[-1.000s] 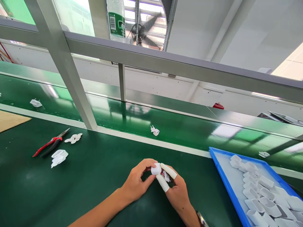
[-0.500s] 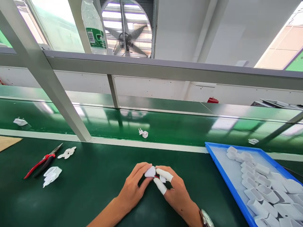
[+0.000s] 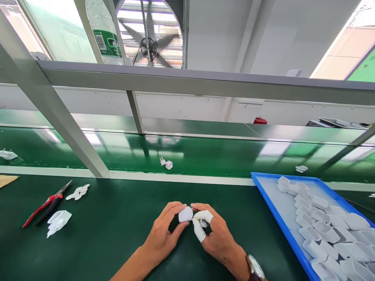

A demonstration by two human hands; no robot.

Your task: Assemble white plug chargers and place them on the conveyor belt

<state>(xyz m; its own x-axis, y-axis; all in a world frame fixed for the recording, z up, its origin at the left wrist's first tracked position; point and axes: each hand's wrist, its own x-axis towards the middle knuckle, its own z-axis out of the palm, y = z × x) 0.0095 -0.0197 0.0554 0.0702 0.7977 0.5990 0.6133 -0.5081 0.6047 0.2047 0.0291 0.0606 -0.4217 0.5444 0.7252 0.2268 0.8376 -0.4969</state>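
My left hand pinches a small white plastic shell between thumb and fingers, low over the green table. My right hand, with white finger cots on thumb and forefinger, holds a small plug part with metal pins right against that shell. Both hands meet at the middle of the table's near side. A watch sits on my right wrist.
A blue tray with several white shells lies at the right. Red-handled pliers, small white pieces and white shells lie at the left. White plugs ride the green conveyor beyond. A grey frame post slants at the left.
The view has swung right and down a little. The plugs on the conveyor have drifted left. My two hands have stayed together, pressing the shell and the plug part closer.
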